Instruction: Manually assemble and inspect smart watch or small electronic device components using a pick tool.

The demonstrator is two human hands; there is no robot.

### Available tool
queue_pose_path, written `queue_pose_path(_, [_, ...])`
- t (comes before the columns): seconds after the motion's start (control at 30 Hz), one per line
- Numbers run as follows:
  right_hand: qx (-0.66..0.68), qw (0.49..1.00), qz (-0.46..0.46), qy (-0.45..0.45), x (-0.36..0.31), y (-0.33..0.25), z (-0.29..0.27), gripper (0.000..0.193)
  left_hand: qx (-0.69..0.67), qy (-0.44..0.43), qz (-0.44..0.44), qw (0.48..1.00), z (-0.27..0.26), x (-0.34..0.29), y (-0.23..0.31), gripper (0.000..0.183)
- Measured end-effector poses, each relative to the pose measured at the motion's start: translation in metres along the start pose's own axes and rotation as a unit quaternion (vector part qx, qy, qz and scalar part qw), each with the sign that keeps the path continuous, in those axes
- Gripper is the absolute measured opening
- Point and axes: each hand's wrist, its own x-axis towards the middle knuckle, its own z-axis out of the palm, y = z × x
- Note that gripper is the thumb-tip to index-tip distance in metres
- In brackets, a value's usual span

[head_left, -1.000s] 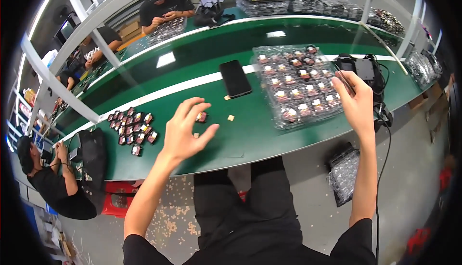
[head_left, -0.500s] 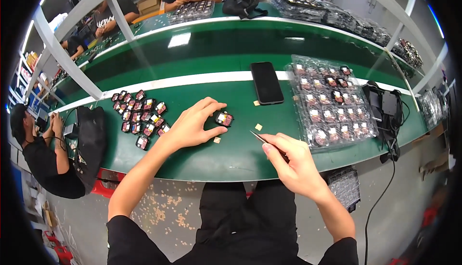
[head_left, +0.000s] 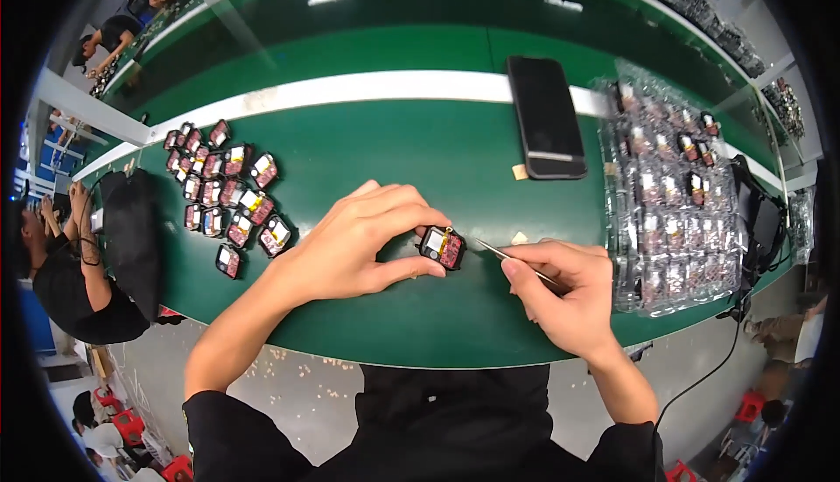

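Observation:
Between the thumb and index finger of my left hand (head_left: pixel 363 241) is a small black-cased electronic module (head_left: pixel 443 249) with a reddish circuit board and a white patch. The fingers are closed on its sides at the green tabletop (head_left: pixel 394 324). My right hand (head_left: pixel 567 294) grips thin metal tweezers (head_left: pixel 495 249). Their tip points at the module's right side, with a small gap. A tan square chip (head_left: pixel 520 238) lies just beyond the right fingers. Left of my left hand, several similar modules (head_left: pixel 234 160) form a loose group.
A black phone (head_left: pixel 549 115) lies at the back, beside another tan chip (head_left: pixel 521 172). To the right, clear plastic trays (head_left: pixel 623 294) hold rows of modules. Black cabled devices (head_left: pixel 759 220) sit past them. A black bag (head_left: pixel 131 246) and a seated person (head_left: pixel 74 281) are at the left.
My left fingers have closed on the module, which was lying between them. The tweezers have come nearer to it. The whole view has tilted downward.

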Motion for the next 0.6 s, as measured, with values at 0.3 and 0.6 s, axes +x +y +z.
queue_pose_path(0.3, [-0.117, 0.987, -0.105, -0.040, 0.019, 0.007, 0.009, 0.011, -0.019, 0.006, -0.007, 1.000, 0.002, 0.002, -0.005, 0.055])
queue_pose_path(0.6, [-0.153, 0.980, -0.122, -0.037, 0.021, 0.009, 0.014, 0.016, -0.013, 0.012, -0.005, 1.000, 0.003, 0.004, -0.006, 0.059])
